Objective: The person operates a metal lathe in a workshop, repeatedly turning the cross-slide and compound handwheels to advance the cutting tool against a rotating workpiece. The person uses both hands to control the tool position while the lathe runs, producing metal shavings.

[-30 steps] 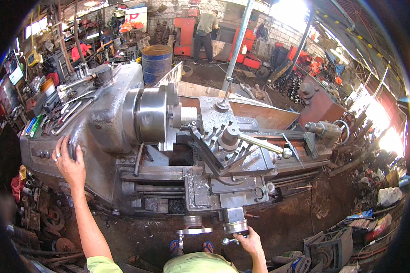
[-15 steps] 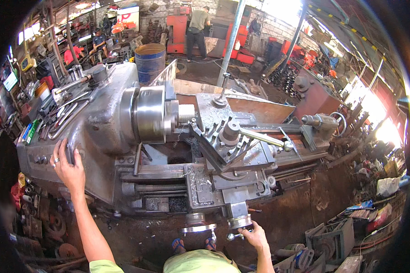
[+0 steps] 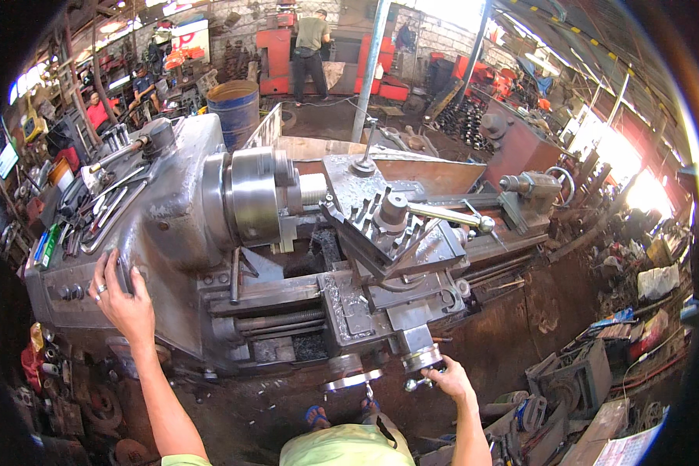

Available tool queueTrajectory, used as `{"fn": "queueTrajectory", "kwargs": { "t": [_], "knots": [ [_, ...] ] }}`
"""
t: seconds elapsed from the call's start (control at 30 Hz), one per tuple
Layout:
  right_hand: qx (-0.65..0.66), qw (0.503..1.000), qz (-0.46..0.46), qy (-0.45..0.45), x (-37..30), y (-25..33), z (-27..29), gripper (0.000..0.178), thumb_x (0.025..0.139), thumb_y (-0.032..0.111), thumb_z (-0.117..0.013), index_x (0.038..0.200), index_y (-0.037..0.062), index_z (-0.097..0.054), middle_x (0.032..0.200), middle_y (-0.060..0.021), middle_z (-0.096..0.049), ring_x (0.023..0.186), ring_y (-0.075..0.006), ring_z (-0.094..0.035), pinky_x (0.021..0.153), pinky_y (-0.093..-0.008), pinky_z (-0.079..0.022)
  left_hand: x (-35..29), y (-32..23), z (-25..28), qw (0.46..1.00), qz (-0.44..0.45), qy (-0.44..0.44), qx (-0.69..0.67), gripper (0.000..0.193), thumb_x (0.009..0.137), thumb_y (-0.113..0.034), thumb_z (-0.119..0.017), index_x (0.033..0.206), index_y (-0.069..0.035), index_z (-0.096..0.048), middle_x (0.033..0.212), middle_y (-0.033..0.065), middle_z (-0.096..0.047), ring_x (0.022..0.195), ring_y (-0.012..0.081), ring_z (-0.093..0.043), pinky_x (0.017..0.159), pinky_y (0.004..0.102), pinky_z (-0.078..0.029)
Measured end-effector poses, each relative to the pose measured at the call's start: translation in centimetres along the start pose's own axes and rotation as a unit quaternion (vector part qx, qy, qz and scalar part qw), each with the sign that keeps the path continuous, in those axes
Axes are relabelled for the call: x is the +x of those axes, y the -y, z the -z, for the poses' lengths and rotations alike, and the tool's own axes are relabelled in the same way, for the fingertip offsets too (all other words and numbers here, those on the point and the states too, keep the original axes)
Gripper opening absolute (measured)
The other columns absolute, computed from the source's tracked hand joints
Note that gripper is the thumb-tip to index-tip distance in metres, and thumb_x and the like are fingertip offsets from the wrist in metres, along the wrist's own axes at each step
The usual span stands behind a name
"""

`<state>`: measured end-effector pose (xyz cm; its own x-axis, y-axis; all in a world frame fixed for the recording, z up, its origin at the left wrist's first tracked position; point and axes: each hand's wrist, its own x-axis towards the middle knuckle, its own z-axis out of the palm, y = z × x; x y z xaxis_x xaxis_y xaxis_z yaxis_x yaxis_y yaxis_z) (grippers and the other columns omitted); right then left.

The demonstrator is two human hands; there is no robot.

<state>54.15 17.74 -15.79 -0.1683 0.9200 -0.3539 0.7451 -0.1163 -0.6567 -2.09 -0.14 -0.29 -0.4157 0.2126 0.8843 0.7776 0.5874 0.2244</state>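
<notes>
Chuck (image 3: 255, 198) has turned; right hand (image 3: 450, 380) grips crank (image 3: 412, 384), left hand (image 3: 128, 304) rests, spread, on worn headstock (image 3: 182, 182); floor (image 3: 497, 334) cluttered.

On the far left, a white-and-red sign (image 3: 192, 36) bears red lettering — no whole word is legible. At the near right, a white sheet (image 3: 627, 449) carries rows of small reddish print — too tiny and blurred to read.

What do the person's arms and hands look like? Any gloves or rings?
No gloves: both the left hand and right hand are bare. A shiny, silvery ring circles one left finger; I see none on the right. Both forearms are bare, with a pale yellow-green sleeve peeking in on the left.
</notes>
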Motion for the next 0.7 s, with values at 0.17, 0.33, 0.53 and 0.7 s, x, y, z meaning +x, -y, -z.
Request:
{"fn": "queueTrajectory", "kwargs": {
  "t": [0.17, 0.33, 0.53, 0.7],
  "knots": [
    [0.023, 1.0, 0.02, 0.006, 0.9, -1.4, -0.4, 0.068, 0.072, 0.037, -0.082, 0.121, -0.0061, -0.062, 0.097, -0.0144, -0.07, 0.087, -0.0206, -0.064, 0.08, -0.0342, -0.051, 0.1, 0.4, -0.1, 1.0, -0.005, -0.004, -0.013, 0.042, 0.084, -0.009, -0.068, 0.125, -0.008, -0.062, 0.131, 0.0118, -0.057, 0.119, 0.0341, -0.049, 0.102, 0.0481, -0.038],
    [0.02, 0.999, 0.029, 0.002, 1.2, -2.0, -0.5, 0.07, 0.071, 0.043, -0.08, 0.12, -0.0047, -0.063, 0.096, -0.0184, -0.071, 0.087, -0.0249, -0.068, 0.081, -0.0368, -0.052, 0.0, 0.8, -0.1, 1.0, -0.007, -0.006, -0.021, 0.042, 0.083, -0.009, -0.069, 0.125, -0.009, -0.063, 0.131, 0.0112, -0.057, 0.12, 0.0341, -0.049, 0.102, 0.0483, -0.038],
    [0.035, 0.999, 0.037, 0.007, 1.0, -1.7, -0.3, 0.072, 0.07, 0.045, -0.081, 0.119, -0.0044, -0.064, 0.097, -0.019, -0.071, 0.088, -0.025, -0.068, 0.081, -0.0367, -0.052, -0.1, 0.9, -0.1, 1.0, -0.004, -0.003, -0.019, 0.042, 0.084, -0.008, -0.069, 0.125, -0.009, -0.063, 0.131, 0.011, -0.057, 0.12, 0.0343, -0.048, 0.102, 0.0484, -0.038],
    [0.001, 1.0, 0.024, -0.014, 1.1, -1.7, -0.3, 0.078, 0.07, 0.044, -0.081, 0.127, -0.0054, -0.059, 0.1, -0.0203, -0.071, 0.093, -0.0266, -0.068, 0.085, -0.0366, -0.051, 0.0, 1.0, -0.1, 1.0, -0.008, -0.002, -0.023, 0.043, 0.084, -0.008, -0.069, 0.126, -0.01, -0.062, 0.132, 0.0108, -0.057, 0.12, 0.0342, -0.048, 0.102, 0.0485, -0.038]
  ]
}}
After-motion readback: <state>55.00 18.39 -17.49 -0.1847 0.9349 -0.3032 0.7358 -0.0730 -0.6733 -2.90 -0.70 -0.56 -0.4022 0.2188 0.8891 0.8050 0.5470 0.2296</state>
